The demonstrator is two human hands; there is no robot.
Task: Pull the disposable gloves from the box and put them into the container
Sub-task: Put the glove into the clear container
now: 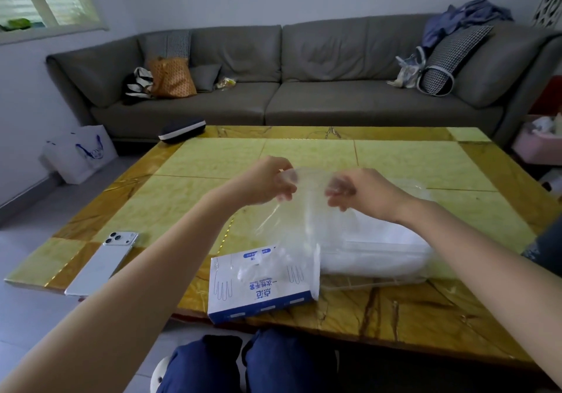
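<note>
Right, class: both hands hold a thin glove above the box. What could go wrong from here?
1. The glove is thin film pinched between the left hand and the right hand; pulling them apart could tear it.
2. The box sits at the near edge of the table; the next tug might drag it off.
3. The phone lies by the left edge, close to the left forearm, and could get knocked.

— How were the arms held?
— Stretched forward, bare.
— The hands?
— The left hand [267, 181] and right hand [365, 193] were raised close together, fingers curled, a clear glove [307, 213] pinched by both.
</note>
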